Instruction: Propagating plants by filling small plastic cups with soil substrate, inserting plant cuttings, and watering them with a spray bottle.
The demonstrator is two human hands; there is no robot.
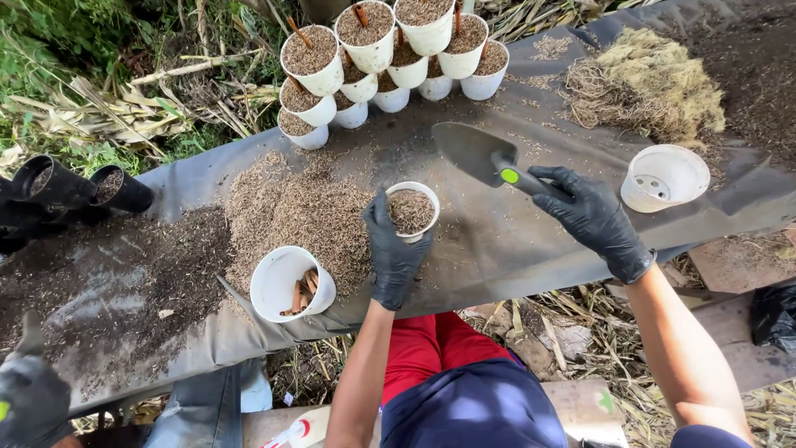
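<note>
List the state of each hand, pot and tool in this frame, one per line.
left hand: gloved, gripping the small white pot
small white pot: upright, filled with husk mix
right hand: gloved, holding the trowel
trowel: blade empty
tilted white pot: holds brown sticks
white pot at right: empty
stacked white pots: filled

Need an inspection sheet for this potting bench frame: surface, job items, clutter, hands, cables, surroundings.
Surface: dark sheet strewn with husk mix and dark soil.
Job's things: small white pot filled with mix; trowel empty.
Clutter: filled pots stacked; empty pot; pot with sticks; fibre pile; black pots.
Grippers: left hand grips the small pot; right hand holds the trowel handle; both gloved.
Cables: nothing seen.
Surroundings: dry stalks, grass; another person's gloved hand.
</note>
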